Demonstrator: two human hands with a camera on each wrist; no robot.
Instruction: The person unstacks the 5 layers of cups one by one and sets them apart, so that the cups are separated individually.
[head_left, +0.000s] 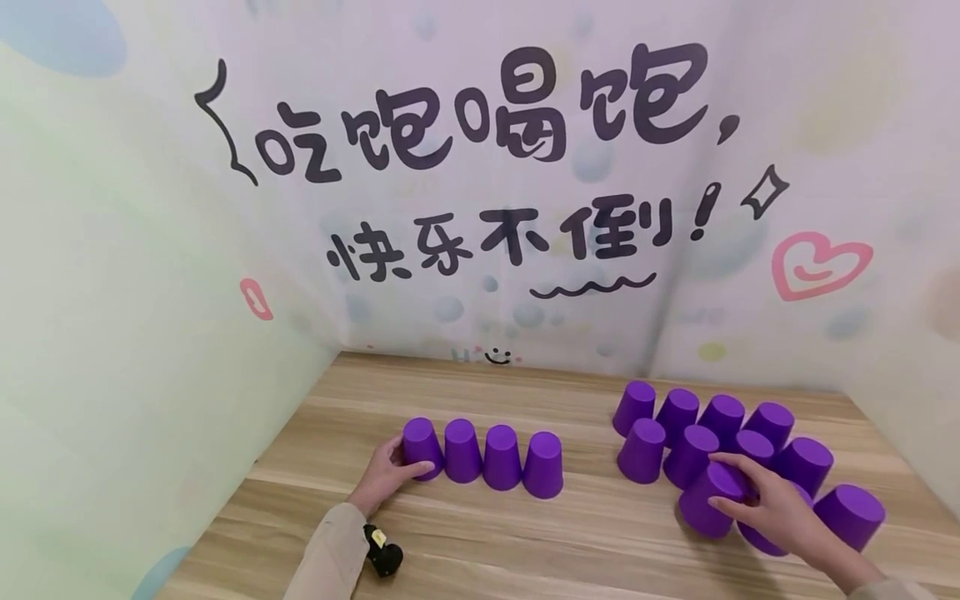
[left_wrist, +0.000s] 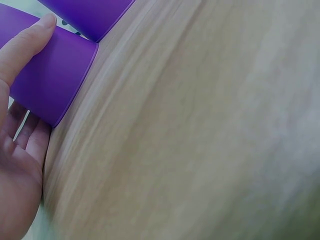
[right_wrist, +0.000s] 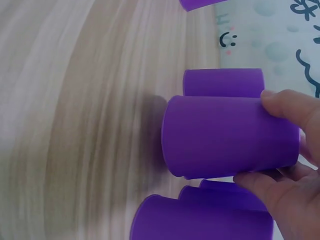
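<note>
Several purple cups (head_left: 502, 458) stand upside down in a straight row left of the table's middle. My left hand (head_left: 386, 475) holds the leftmost cup (head_left: 420, 442) of that row, thumb across its front and fingers round the far side; its rim sits on the wood in the left wrist view. On the right, my right hand (head_left: 783, 504) grips another inverted purple cup (right_wrist: 225, 135) near its base, between thumb and fingers. This cup is slightly tilted and off the table, with its shadow on the wood. It hangs in front of a cluster of inverted purple cups (head_left: 701, 450).
More inverted cups, such as the one (head_left: 851, 512) at the far right, stand around my right forearm. A small black object (head_left: 384, 554) with a yellow patch lies beside my left sleeve. A printed backdrop (head_left: 465, 325) rises behind the wooden table (head_left: 525, 550).
</note>
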